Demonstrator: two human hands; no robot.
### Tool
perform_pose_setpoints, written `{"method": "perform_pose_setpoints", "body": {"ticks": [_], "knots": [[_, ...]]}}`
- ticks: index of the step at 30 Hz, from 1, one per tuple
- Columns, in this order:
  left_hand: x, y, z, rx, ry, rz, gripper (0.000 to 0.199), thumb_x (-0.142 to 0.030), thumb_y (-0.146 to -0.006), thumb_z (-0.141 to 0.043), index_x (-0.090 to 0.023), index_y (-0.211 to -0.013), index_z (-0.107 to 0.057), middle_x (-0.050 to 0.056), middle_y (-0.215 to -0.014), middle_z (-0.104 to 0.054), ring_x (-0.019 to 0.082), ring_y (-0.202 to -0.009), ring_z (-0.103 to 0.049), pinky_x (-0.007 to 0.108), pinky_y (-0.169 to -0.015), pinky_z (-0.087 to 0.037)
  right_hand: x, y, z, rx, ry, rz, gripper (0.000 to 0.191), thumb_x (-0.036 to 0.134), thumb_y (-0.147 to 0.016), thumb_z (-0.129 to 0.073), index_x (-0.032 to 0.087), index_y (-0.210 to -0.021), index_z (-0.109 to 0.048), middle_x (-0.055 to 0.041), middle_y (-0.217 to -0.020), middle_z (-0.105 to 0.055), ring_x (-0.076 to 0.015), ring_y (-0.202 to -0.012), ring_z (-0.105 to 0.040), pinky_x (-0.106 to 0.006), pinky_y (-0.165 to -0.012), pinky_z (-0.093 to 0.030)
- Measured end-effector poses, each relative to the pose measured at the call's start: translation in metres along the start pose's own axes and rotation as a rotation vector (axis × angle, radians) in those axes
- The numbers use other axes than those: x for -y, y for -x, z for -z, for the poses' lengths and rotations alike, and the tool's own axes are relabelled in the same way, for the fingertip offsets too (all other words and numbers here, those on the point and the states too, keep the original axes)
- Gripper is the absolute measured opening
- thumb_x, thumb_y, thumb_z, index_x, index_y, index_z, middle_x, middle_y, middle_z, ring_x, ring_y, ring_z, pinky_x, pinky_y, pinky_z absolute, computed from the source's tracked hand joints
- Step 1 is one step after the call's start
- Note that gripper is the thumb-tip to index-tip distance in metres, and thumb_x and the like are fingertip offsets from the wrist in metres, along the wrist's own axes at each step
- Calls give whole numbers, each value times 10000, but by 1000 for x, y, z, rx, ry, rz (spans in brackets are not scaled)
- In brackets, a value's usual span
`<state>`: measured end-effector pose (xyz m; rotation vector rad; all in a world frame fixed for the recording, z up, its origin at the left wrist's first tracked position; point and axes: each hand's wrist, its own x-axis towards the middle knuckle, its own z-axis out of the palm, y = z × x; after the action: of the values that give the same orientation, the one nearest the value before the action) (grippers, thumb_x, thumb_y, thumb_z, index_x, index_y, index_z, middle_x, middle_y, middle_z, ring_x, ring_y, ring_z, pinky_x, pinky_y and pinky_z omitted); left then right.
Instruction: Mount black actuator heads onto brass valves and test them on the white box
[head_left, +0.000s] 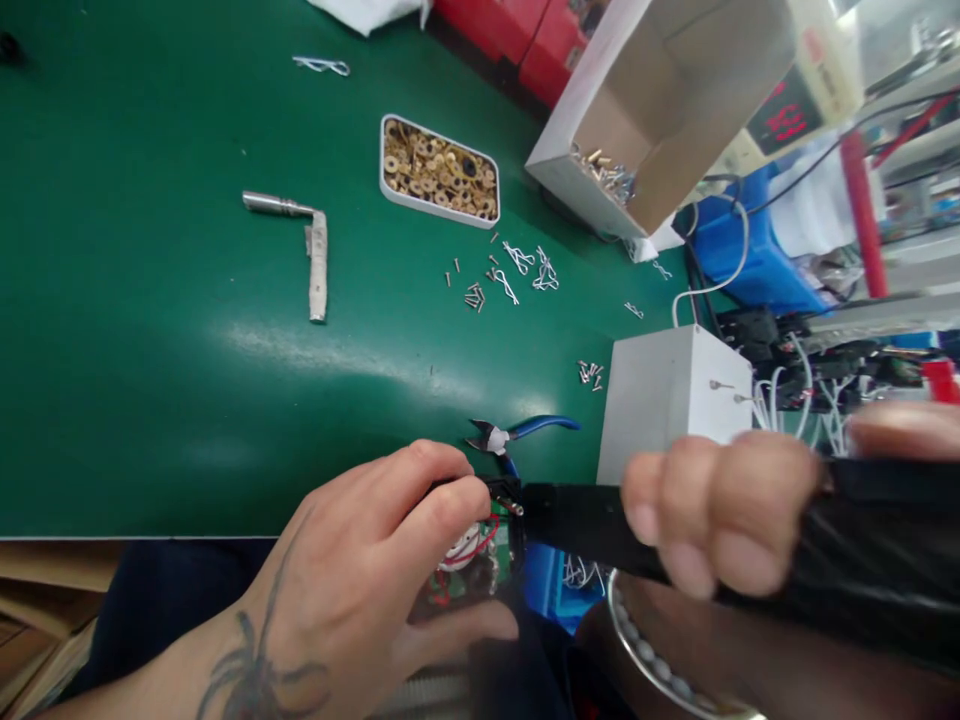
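Note:
My left hand (375, 560), near the bottom centre, is wrapped round a small dark device (480, 560) with a green circuit board, red wires and a round white part. In my right hand (727, 510) is a long black tool (577, 515), gripped round its body. The tool's narrow end meets the right side of the device, close to a small metal tip. Just above the device, blue-handled side cutters (499, 438) lie on the green table (150, 400). Part of the device is hidden behind my left fingers.
A tray of brass rings (439, 170), loose screws (475, 297), wire clips (546, 270) and a taped metal tool (318, 270) lie farther up. At the right stand a white box (652, 400), a cardboard box (562, 140) and a blue bin (739, 240).

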<state>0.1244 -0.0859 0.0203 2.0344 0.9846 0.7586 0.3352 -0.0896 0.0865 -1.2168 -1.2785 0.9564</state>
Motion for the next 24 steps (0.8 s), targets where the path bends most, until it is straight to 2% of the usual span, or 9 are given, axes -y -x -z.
{"method": "perform_pose_setpoints", "body": {"ticks": [3,6,8,10,12,14,16,18,24], "knots": [[-1,0,-3,-46,38,15,303,-418,-916,-669,-228,-1073,-491,39,-1069,-659,161,-856,-699,289,-724,-592,-39,8,-32,-157,-90,-4,263,449,-943,-653,275,-1135,-612,37,-707,-580,-130,-597,-588,-323,-576,-542],[-4,-2,-4,-53,39,19,240,-380,-924,-640,-233,-1044,-494,33,-1040,-647,158,-804,-700,287,-673,-589,-58,18,-41,-208,-85,-44,163,249,-912,-689,264,-1040,-589,58,-706,-592,-120,-610,-596,-317,-627,-548],[-5,-5,-3,-26,-2,13,232,-380,-922,-636,-239,-1034,-490,30,-1039,-642,157,-768,-702,288,-640,-588,-51,14,-38,-261,-178,-32,121,160,-896,-651,237,-939,-569,83,-643,-556,-83,-528,-553,-262,-557,-510],[-7,-7,0,-1,-48,5,243,-392,-915,-644,-244,-1027,-487,21,-1037,-635,150,-732,-694,284,-613,-583,-32,1,-34,-305,-314,-10,111,160,-878,-639,212,-861,-542,105,-584,-514,-45,-449,-488,-212,-483,-469],[-8,-9,2,15,-81,6,266,-392,-895,-669,-245,-1023,-489,9,-1035,-628,134,-712,-682,269,-605,-574,-8,-17,-33,-317,-401,-90,128,158,-878,-640,196,-827,-528,114,-567,-502,-17,-434,-481,-173,-472,-471],[-9,-10,3,20,-99,19,303,-388,-864,-707,-239,-1021,-496,3,-1034,-627,123,-718,-680,252,-610,-568,12,-32,-39,-266,-456,-161,246,198,-870,-661,204,-725,-462,111,-514,-468,-24,-415,-489,-164,-450,-470],[-9,-10,3,24,-106,53,319,-384,-846,-723,-237,-1034,-511,1,-1046,-632,127,-758,-693,251,-636,-572,22,-41,-48,-227,-455,-253,421,259,-853,-693,225,-631,-337,111,-432,-400,-45,-355,-448,-180,-387,-419],[-9,-9,2,27,-103,86,297,-389,-855,-706,-244,-1037,-521,-5,-1051,-635,131,-786,-700,256,-656,-575,22,-44,-59,-199,-443,-329,508,307,-835,-725,232,-609,-276,118,-383,-360,-57,-315,-409,-194,-357,-379],[-10,-12,1,6,-127,66,254,-475,-916,-620,-249,-950,-509,-17,-984,-618,119,-736,-684,248,-625,-562,4,-36,-70,-155,-493,-307,396,363,-838,-751,232,-678,-412,105,-457,-444,-66,-369,-443,-210,-399,-408]]}}
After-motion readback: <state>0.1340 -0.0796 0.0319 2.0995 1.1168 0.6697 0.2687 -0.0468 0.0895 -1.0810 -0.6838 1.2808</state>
